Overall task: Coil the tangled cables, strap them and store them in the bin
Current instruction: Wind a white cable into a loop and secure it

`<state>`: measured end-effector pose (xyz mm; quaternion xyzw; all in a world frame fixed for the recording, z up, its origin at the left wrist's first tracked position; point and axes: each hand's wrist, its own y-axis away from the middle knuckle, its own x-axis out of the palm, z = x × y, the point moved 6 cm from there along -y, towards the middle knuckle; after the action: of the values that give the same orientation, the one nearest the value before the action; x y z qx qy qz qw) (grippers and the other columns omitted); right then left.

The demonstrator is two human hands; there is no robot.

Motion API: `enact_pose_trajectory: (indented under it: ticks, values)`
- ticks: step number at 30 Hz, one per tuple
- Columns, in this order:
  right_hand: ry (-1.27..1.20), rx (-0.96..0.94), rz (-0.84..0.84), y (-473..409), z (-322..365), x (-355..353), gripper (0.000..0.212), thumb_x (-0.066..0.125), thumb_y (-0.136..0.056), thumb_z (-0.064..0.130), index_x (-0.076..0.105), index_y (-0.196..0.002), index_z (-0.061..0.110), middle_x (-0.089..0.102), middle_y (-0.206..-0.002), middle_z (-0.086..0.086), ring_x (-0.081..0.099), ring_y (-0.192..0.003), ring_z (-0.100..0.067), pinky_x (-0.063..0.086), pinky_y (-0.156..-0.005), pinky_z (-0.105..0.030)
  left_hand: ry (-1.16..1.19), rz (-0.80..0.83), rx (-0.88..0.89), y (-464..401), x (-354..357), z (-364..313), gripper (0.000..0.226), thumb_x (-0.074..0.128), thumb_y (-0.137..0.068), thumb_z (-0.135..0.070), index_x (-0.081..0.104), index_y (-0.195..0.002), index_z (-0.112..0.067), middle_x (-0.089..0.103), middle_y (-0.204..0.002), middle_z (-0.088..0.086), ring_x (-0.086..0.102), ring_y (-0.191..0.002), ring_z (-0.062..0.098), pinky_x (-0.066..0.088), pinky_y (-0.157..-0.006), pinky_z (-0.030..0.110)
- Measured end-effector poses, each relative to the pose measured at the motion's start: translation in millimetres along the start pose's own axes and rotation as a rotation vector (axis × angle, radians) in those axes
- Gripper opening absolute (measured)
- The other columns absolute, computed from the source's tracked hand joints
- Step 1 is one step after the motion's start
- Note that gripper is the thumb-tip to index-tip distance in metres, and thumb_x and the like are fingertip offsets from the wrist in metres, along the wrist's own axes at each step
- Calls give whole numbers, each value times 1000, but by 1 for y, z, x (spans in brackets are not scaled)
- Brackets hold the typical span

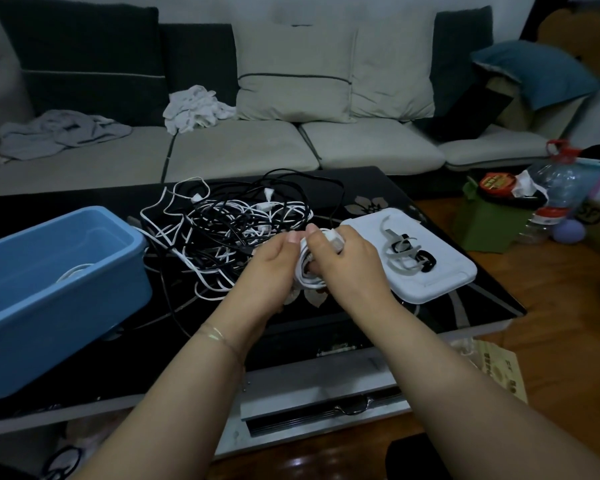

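I see a coiled white cable [309, 271] held over the near middle of the black table [465, 292], my left hand [271, 261] and right hand [347, 261] both curled tight round it. Just beyond it lies the tangle of black and white cables [229, 216]. The blue bin [49, 292] sits left, a white coil inside. Right, a white lid [440, 271] carries loose straps [406, 251].

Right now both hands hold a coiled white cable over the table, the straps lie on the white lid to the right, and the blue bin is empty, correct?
Not quite: the blue bin already holds a white coil, as the head view shows. The rest stands.
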<state>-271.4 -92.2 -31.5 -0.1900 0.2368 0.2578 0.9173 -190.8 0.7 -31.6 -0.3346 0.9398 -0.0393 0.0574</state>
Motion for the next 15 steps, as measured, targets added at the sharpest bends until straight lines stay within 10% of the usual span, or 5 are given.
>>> enact_pose_trajectory:
  ticks: [9,15]
  values:
    - [-155,101,16,-4,-16,9,42,45,-88,62,59,-93,22,65,-91,6,60,-90,-16,48,-80,-35,-537,-5,188,-2,1,-3,30,38,-102,-26,60,-120,-19,66,-95,-3,60,-93,17,42,-77,28]
    - [51,-290,-156,5,6,-5,47,36,-83,68,59,-86,27,64,-75,10,60,-74,-9,45,-62,-30,-617,5,191,-4,2,-1,23,35,-102,-26,55,-110,-15,57,-83,-4,58,-85,22,36,-68,29]
